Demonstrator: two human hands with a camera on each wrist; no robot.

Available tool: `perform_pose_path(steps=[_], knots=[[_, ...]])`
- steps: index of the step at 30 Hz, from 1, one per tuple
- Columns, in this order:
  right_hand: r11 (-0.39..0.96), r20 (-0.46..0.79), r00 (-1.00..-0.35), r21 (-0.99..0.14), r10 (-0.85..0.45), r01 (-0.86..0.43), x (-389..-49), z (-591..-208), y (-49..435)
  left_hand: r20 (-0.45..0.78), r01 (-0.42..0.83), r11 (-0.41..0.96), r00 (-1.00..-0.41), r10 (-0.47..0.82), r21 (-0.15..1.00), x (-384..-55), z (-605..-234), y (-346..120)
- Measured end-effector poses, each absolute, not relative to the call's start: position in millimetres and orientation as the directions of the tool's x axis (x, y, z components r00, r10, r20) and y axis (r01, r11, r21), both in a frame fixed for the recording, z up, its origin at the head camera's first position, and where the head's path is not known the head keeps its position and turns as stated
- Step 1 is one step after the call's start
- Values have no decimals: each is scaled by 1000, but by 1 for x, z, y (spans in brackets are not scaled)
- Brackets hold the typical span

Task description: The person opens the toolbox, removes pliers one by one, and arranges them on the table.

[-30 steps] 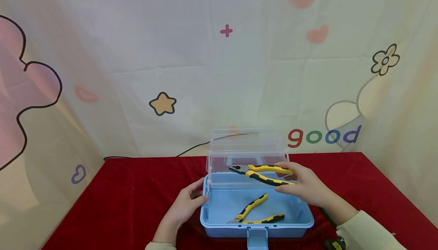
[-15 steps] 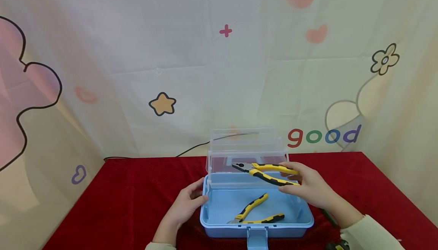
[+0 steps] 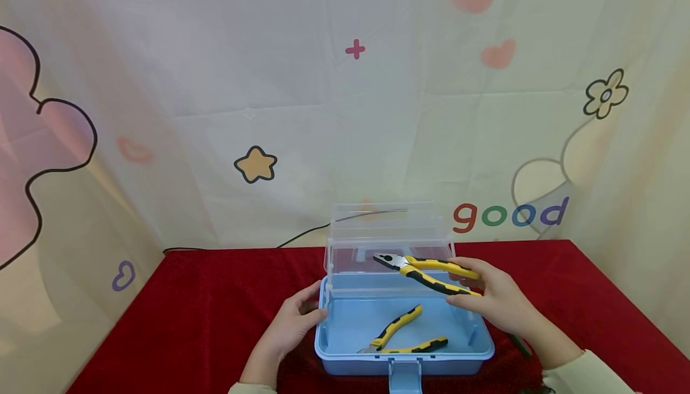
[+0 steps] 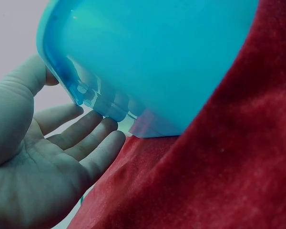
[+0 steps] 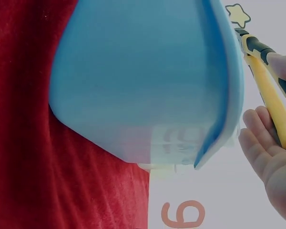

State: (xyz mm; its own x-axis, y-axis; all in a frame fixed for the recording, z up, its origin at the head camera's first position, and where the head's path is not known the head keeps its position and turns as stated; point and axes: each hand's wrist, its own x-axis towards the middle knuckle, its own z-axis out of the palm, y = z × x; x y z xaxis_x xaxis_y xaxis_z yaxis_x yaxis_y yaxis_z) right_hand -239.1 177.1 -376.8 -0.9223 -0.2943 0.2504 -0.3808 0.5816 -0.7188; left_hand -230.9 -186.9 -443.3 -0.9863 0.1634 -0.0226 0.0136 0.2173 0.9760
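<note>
Pliers [image 3: 426,263] held over an open toolbox [image 3: 356,365]

Dark-red cloth [image 3: 215,316] covers the bench [image 3: 582,298] beneath the toolbox and extends to both sides of it. Behind the toolbox hangs a pale backdrop [image 3: 302,82] printed with hearts [image 3: 498,54], a star [image 3: 256,166] and, at the rear right of the toolbox, the word "good" [image 3: 514,215]. A dark cable [image 3: 303,233] shows behind the toolbox, partly through its raised clear lid [image 3: 388,229]. Right of the toolbox lies a slender dark object [image 3: 520,345], partly hidden, its kind uncertain.

The right hand [image 3: 498,298] grasps the yellow-and-black pliers by their spread handles, above the toolbox's right rear. The left hand [image 3: 291,322] is at the toolbox's left end, thumb over the rim, its other fingers [image 4: 105,152] relaxed and nearly straight.

Views compared. Head: the toolbox interior, where a second pair of pliers [image 3: 399,324] lies with handles apart. Left wrist: the outer face of the toolbox's left end, with the left palm. Right wrist: the outer face of its right end, with the thumb on one handle of the held pliers.
</note>
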Motion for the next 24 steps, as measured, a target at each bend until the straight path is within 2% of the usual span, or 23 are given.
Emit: perform_pose_path(steps=[24], knots=[[550, 243, -951, -776, -190, -308, -232, -384, 195, -37, -2, 222, -988, 153, 975, -231, -442, -186]])
